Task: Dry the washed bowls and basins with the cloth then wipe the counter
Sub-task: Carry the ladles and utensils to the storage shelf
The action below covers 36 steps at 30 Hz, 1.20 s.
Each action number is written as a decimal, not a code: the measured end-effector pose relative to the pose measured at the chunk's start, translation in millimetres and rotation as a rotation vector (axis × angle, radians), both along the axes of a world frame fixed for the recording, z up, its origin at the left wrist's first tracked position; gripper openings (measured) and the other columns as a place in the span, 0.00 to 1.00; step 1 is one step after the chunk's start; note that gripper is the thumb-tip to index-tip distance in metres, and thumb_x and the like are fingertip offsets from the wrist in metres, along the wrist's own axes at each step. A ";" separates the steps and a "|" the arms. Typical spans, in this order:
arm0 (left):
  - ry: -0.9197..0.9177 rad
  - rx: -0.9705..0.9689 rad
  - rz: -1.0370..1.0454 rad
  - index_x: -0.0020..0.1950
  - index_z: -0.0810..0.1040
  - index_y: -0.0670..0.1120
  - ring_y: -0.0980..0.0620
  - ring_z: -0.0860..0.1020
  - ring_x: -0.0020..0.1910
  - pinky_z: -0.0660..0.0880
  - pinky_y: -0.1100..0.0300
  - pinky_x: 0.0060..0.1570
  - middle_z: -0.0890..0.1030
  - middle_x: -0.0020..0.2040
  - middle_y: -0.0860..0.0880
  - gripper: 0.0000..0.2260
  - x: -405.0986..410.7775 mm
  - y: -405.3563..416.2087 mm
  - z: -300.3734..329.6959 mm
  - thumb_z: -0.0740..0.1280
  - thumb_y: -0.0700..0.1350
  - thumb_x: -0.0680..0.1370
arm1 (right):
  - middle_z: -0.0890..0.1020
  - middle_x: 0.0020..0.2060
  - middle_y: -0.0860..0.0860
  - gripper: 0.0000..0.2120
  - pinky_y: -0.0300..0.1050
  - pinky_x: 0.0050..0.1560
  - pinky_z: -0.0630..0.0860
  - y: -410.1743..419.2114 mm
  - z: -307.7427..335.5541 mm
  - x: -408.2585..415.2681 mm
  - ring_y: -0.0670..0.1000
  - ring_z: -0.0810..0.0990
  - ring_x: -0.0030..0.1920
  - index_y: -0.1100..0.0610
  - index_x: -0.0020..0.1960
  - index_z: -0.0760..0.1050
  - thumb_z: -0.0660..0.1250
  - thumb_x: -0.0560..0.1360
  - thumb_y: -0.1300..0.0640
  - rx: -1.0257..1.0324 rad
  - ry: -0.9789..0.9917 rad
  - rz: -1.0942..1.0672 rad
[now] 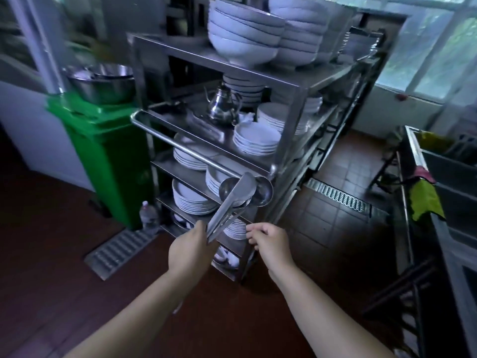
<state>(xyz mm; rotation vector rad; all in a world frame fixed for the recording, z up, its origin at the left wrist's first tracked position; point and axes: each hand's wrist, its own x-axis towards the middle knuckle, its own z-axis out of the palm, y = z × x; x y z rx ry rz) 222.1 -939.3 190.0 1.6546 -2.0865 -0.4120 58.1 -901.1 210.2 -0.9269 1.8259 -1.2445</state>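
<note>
- Tall stainless-steel shelf trolley (289,81) at centre, far from the hands; stacked white ceramic bowls (244,34) on its top tier, white plates (255,139) on the tiers beneath, a small shiny metal teapot (222,104) on the second tier.
- Green plastic wheeled bin (108,156) left of the trolley, with nested round steel basins (103,82) on its lid.
- Steel sink counter (444,192) along the right edge, well apart from both hands; yellow-green cloth (424,200) draped over its near rim, a pink rag just above it.
- Long flat steel tongs (229,206), long axis slanting from near-left up to far-right, tip lying over steel ladles (260,192) that seem to hang at the trolley's rail end.
- Left hand (189,250) curled round the near end of the tongs, gripping firmly.
- Right hand (269,242) just right of the tongs, fingers loosely curled, holding nothing visible.
- Likely judgement: cloth lies to the right, so the free right hand is nearer; bowls and basins lie ahead and left, none yet in hand.
</note>
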 end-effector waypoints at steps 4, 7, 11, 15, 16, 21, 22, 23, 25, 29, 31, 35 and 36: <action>0.038 0.000 0.076 0.44 0.63 0.50 0.42 0.79 0.41 0.63 0.56 0.31 0.79 0.39 0.49 0.11 34.3 -48.9 -1.1 0.63 0.54 0.74 | 0.79 0.31 0.48 0.08 0.32 0.30 0.70 -69.5 4.3 45.3 0.45 0.74 0.32 0.53 0.38 0.80 0.66 0.74 0.62 0.010 -0.066 0.112; 0.039 0.008 0.117 0.45 0.65 0.49 0.42 0.79 0.41 0.63 0.55 0.32 0.80 0.40 0.49 0.10 50.3 -85.9 -2.9 0.63 0.53 0.74 | 0.79 0.31 0.47 0.10 0.32 0.31 0.71 -120.4 4.1 71.6 0.44 0.75 0.32 0.55 0.37 0.78 0.67 0.76 0.55 0.051 -0.108 0.212; 0.024 0.018 0.168 0.45 0.63 0.49 0.42 0.79 0.42 0.65 0.55 0.32 0.77 0.39 0.49 0.10 61.0 -136.9 1.0 0.63 0.52 0.73 | 0.82 0.32 0.50 0.12 0.38 0.33 0.71 -187.7 5.2 91.5 0.48 0.77 0.34 0.57 0.37 0.78 0.68 0.75 0.51 0.087 -0.173 0.270; 0.041 -0.003 0.200 0.44 0.63 0.49 0.43 0.79 0.42 0.67 0.54 0.35 0.77 0.40 0.50 0.10 63.0 -192.6 10.7 0.63 0.51 0.74 | 0.80 0.26 0.46 0.11 0.36 0.31 0.73 -254.0 11.0 102.4 0.44 0.78 0.28 0.55 0.34 0.74 0.68 0.75 0.57 0.125 -0.238 0.340; 0.035 -0.012 0.208 0.44 0.63 0.49 0.43 0.79 0.43 0.67 0.54 0.38 0.78 0.41 0.50 0.10 62.2 -209.3 12.8 0.63 0.51 0.74 | 0.79 0.25 0.47 0.10 0.37 0.31 0.73 -272.6 12.9 104.0 0.45 0.79 0.28 0.56 0.35 0.74 0.66 0.74 0.60 0.126 -0.276 0.345; 0.067 -0.024 0.239 0.43 0.62 0.50 0.44 0.79 0.43 0.66 0.55 0.37 0.75 0.37 0.52 0.10 54.1 -295.7 26.5 0.63 0.51 0.73 | 0.78 0.27 0.50 0.07 0.37 0.29 0.72 -361.5 29.5 105.2 0.47 0.78 0.28 0.58 0.39 0.75 0.61 0.75 0.63 0.103 -0.274 0.337; 0.074 -0.029 0.235 0.44 0.62 0.51 0.44 0.79 0.43 0.64 0.56 0.34 0.75 0.38 0.52 0.11 51.2 -310.8 29.1 0.64 0.52 0.73 | 0.79 0.30 0.52 0.07 0.37 0.29 0.73 -376.6 31.8 104.6 0.47 0.78 0.29 0.59 0.40 0.75 0.61 0.75 0.63 0.096 -0.261 0.333; 0.084 -0.027 0.232 0.44 0.62 0.50 0.44 0.78 0.42 0.63 0.56 0.33 0.75 0.37 0.52 0.11 48.2 -325.5 31.5 0.64 0.52 0.73 | 0.79 0.32 0.53 0.07 0.37 0.30 0.74 -391.8 33.3 104.2 0.47 0.79 0.29 0.59 0.41 0.75 0.60 0.76 0.62 0.086 -0.249 0.326; 0.119 0.001 0.238 0.44 0.63 0.50 0.44 0.76 0.38 0.62 0.57 0.32 0.71 0.34 0.53 0.11 43.4 -352.3 35.9 0.65 0.52 0.74 | 0.79 0.36 0.54 0.06 0.40 0.34 0.74 -419.9 35.3 103.4 0.50 0.79 0.34 0.59 0.44 0.74 0.60 0.77 0.59 0.080 -0.179 0.307; 0.211 0.068 0.204 0.44 0.65 0.48 0.46 0.74 0.35 0.65 0.56 0.32 0.72 0.34 0.53 0.13 36.1 -394.5 40.7 0.66 0.54 0.73 | 0.80 0.47 0.57 0.06 0.49 0.47 0.76 -464.3 36.6 97.4 0.56 0.79 0.47 0.59 0.52 0.72 0.60 0.77 0.57 0.080 -0.040 0.280; 0.299 0.093 0.158 0.41 0.63 0.49 0.49 0.72 0.33 0.64 0.55 0.31 0.71 0.33 0.53 0.14 33.8 -412.3 40.8 0.66 0.55 0.74 | 0.80 0.46 0.57 0.05 0.48 0.47 0.76 -482.9 37.7 93.5 0.56 0.79 0.47 0.58 0.51 0.71 0.60 0.77 0.58 0.079 -0.018 0.267; 0.544 0.174 0.133 0.38 0.64 0.49 0.51 0.70 0.31 0.69 0.52 0.35 0.73 0.33 0.50 0.13 33.0 -447.7 38.9 0.59 0.54 0.79 | 0.77 0.35 0.53 0.06 0.45 0.39 0.69 -515.9 42.5 84.4 0.54 0.75 0.39 0.56 0.42 0.72 0.60 0.77 0.57 0.049 0.045 0.206; 0.539 0.177 0.131 0.38 0.65 0.49 0.51 0.70 0.31 0.69 0.52 0.35 0.74 0.33 0.50 0.13 34.9 -455.9 38.0 0.58 0.54 0.79 | 0.75 0.33 0.52 0.07 0.44 0.37 0.67 -522.7 44.4 81.5 0.53 0.74 0.37 0.55 0.40 0.71 0.61 0.77 0.57 0.060 0.059 0.183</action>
